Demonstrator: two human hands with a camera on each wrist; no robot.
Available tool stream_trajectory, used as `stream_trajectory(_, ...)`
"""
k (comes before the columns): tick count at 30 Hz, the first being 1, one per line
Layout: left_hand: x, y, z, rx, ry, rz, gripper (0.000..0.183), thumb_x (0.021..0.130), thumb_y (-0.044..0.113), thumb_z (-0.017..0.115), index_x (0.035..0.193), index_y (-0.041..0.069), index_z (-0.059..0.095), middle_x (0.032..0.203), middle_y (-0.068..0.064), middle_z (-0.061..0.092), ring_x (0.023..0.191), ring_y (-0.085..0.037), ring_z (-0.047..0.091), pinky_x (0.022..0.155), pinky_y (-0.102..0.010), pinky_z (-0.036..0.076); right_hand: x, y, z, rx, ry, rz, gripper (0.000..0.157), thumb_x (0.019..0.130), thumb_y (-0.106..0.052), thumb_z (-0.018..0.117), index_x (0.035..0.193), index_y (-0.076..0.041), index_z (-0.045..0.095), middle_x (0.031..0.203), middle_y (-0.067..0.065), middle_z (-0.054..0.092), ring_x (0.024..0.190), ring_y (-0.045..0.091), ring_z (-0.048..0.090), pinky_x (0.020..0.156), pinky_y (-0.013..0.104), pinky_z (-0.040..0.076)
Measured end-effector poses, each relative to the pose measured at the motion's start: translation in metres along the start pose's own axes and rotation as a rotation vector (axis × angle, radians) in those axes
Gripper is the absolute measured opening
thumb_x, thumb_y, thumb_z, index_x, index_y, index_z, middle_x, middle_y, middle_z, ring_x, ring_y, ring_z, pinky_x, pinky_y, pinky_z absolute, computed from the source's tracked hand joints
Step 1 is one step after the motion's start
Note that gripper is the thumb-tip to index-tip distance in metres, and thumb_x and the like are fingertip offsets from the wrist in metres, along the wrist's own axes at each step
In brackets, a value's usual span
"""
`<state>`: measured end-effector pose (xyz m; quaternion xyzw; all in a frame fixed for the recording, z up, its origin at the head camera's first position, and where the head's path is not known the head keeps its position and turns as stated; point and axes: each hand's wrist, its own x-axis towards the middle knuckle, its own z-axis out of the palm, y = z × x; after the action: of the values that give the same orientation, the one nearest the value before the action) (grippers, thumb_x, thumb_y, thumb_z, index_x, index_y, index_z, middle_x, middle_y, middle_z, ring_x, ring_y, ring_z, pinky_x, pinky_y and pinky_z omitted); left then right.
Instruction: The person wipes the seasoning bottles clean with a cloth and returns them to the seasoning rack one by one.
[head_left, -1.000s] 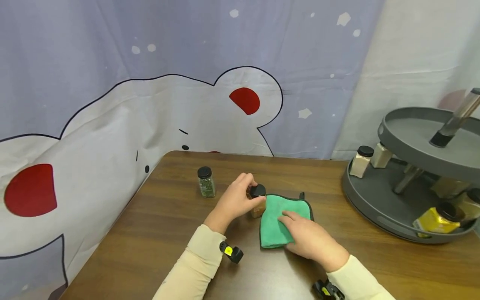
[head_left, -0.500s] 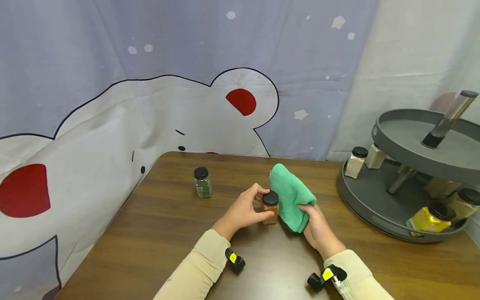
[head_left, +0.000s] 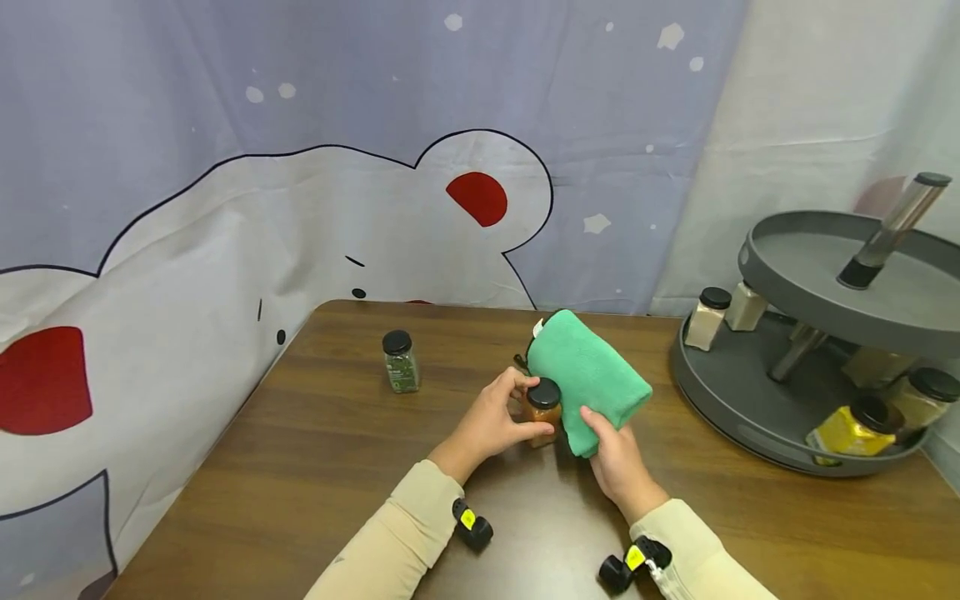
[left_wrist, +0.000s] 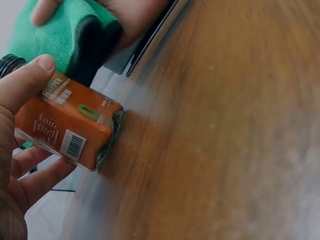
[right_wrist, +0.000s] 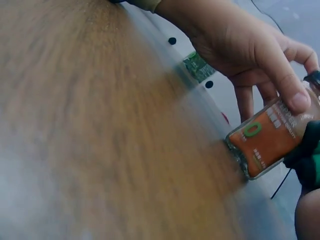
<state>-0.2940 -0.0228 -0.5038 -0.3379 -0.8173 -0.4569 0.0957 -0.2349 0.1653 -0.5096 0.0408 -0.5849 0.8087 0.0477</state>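
My left hand (head_left: 489,423) grips a spice jar (left_wrist: 75,120) with a black lid, orange powder inside and a label with the letters "EPPER". The thumb lies across the jar's near side in the left wrist view. In the head view the jar stands nearly upright, close over the wooden table. My right hand (head_left: 621,467) holds a folded green cloth (head_left: 581,367) with dark edging, thumb on its front face. The cloth is raised off the table, right at the jar's right side and partly behind it. Most of the right fingers are hidden under the cloth.
A black-lidded jar of green herbs (head_left: 402,363) stands on the table (head_left: 300,500) to the left. At the right is a grey two-tier turntable rack (head_left: 720,408) with several jars on its lower tier, including a yellow-labelled one (head_left: 855,429). A patterned curtain (head_left: 360,75) hangs behind.
My right hand, which lay on the flat cloth, has picked it up and brought it against the jar. My left hand has moved the jar a little to the right.
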Motion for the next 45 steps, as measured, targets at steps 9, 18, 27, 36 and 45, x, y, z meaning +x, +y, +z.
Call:
stream_trajectory(9, -0.002, 0.0, 0.0, -0.025, -0.007, -0.022, 0.061, 0.073, 0.014, 0.092, 0.115, 0.006, 0.049, 0.128, -0.015, 0.062, 0.099, -0.026, 0.064, 0.078, -0.023, 0.057, -0.003, 0.003, 0.0, -0.066, 0.022, -0.028, 0.022, 0.099, -0.005, 0.052, 0.121, -0.004, 0.054, 0.105, -0.01, 0.065, 0.098, 0.005, 0.06, 0.088, 0.021, 0.049)
stream_trajectory(18, -0.004, -0.007, -0.011, -0.178, -0.156, 0.025, 0.052, 0.084, 0.002, 0.079, 0.125, 0.007, 0.047, 0.14, -0.016, 0.055, 0.106, -0.028, 0.061, 0.088, -0.034, 0.057, 0.001, 0.007, -0.002, -0.286, 0.032, 0.079, 0.037, 0.101, -0.012, 0.053, 0.132, 0.008, 0.053, 0.116, 0.002, 0.064, 0.104, 0.004, 0.058, 0.092, 0.021, 0.045)
stream_trajectory(27, -0.005, -0.004, -0.001, -0.037, -0.089, 0.089, 0.054, 0.084, 0.002, 0.08, 0.126, 0.007, 0.046, 0.126, -0.013, 0.064, 0.091, -0.023, 0.066, 0.075, -0.026, 0.056, 0.002, 0.006, -0.002, -0.266, 0.012, 0.076, 0.036, 0.105, -0.017, 0.049, 0.129, 0.009, 0.056, 0.107, -0.005, 0.067, 0.098, 0.005, 0.059, 0.09, 0.022, 0.045)
stream_trajectory(36, -0.005, 0.004, 0.013, 0.086, 0.126, 0.044, 0.053, 0.079, 0.005, 0.086, 0.117, 0.007, 0.049, 0.117, -0.012, 0.057, 0.105, -0.026, 0.064, 0.091, -0.036, 0.055, 0.002, 0.005, -0.004, -0.341, -0.036, 0.096, 0.043, 0.108, -0.026, 0.047, 0.13, 0.01, 0.057, 0.12, 0.012, 0.067, 0.103, 0.006, 0.059, 0.093, 0.02, 0.044)
stream_trajectory(45, -0.005, 0.002, 0.018, 0.185, 0.191, 0.117, 0.058, 0.076, 0.01, 0.09, 0.113, 0.007, 0.046, 0.107, -0.012, 0.051, 0.082, -0.022, 0.064, 0.076, -0.029, 0.057, -0.002, 0.004, -0.005, -0.362, -0.041, 0.017, 0.041, 0.108, -0.021, 0.046, 0.132, 0.011, 0.054, 0.125, 0.017, 0.063, 0.104, 0.002, 0.056, 0.093, 0.019, 0.043)
